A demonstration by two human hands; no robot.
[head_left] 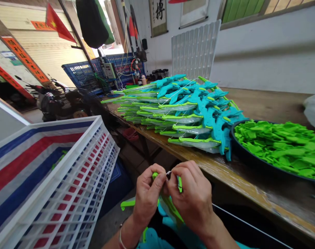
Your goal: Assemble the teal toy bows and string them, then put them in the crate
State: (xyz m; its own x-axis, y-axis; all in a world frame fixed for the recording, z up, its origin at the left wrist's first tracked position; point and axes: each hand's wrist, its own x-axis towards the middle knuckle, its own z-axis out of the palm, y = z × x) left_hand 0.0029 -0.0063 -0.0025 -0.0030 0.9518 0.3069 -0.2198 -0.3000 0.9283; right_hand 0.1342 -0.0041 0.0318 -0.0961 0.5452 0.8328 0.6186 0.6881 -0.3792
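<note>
My left hand (149,188) is closed, pinching the end of a bright green plastic bow limb (154,175). My right hand (192,193) is closed too, its fingertips on a short white string (169,172) at that end. A small green piece (180,184) shows between the right fingers; what it belongs to is partly hidden. Below both hands lie turquoise plastic parts (154,239) with green limbs, like the toy bows stacked on the table. A white cord (248,223) runs from near my right wrist toward the lower right.
A wooden table (250,180) carries a tall stack of turquoise and green toy bows (183,110). On the right sits a dark basin (236,143) heaped with green plastic pieces (282,145). To the left stands a white plastic crate (77,186) with a striped lining.
</note>
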